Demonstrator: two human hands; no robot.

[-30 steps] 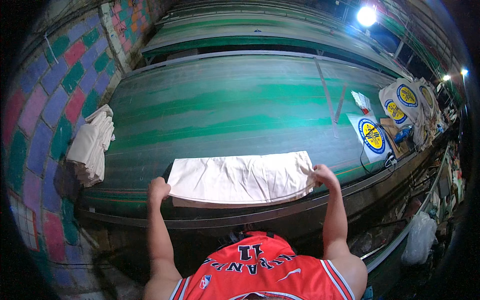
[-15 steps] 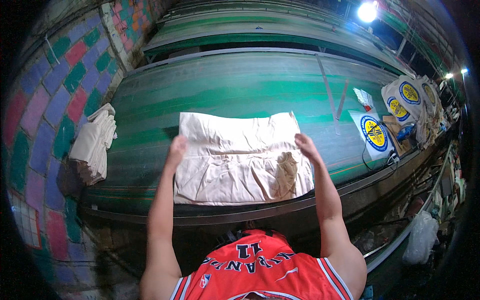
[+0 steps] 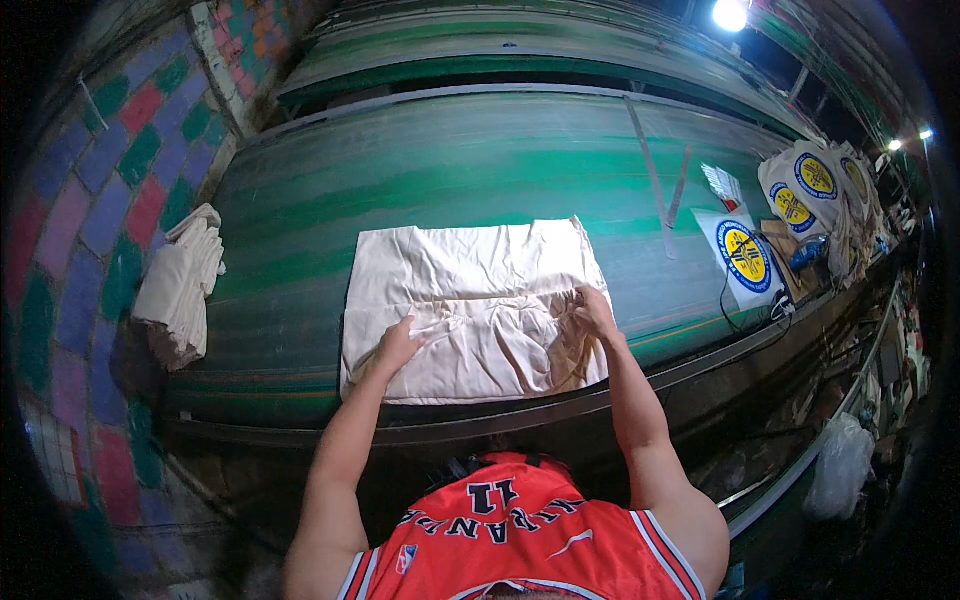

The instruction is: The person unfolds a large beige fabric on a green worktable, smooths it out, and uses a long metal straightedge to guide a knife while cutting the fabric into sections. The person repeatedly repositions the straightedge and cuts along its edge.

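A cream cloth (image 3: 470,265), wrinkled across its near half, lies near the front edge of the long green table (image 3: 420,150). A raised crease runs across its middle from side to side. My left hand (image 3: 398,342) is closed at the left part of this crease, with cloth bunched at the fingertips. At the right end of the crease my right hand (image 3: 597,312) pinches the fabric, its thumb and fingers together. Folds and shadow gather under the right hand.
A stack of folded cream cloth (image 3: 180,290) rests at the table's left end. On the right lie a sheet with a round blue and yellow print (image 3: 743,262), a dark cable (image 3: 735,318) and a heap of printed cloth (image 3: 815,185). A clear plastic bag (image 3: 840,465) hangs lower right.
Both hands have moved inward from the cloth's sides onto its middle crease and now grip it. The far edge has shifted, and the near half is bunched differently.
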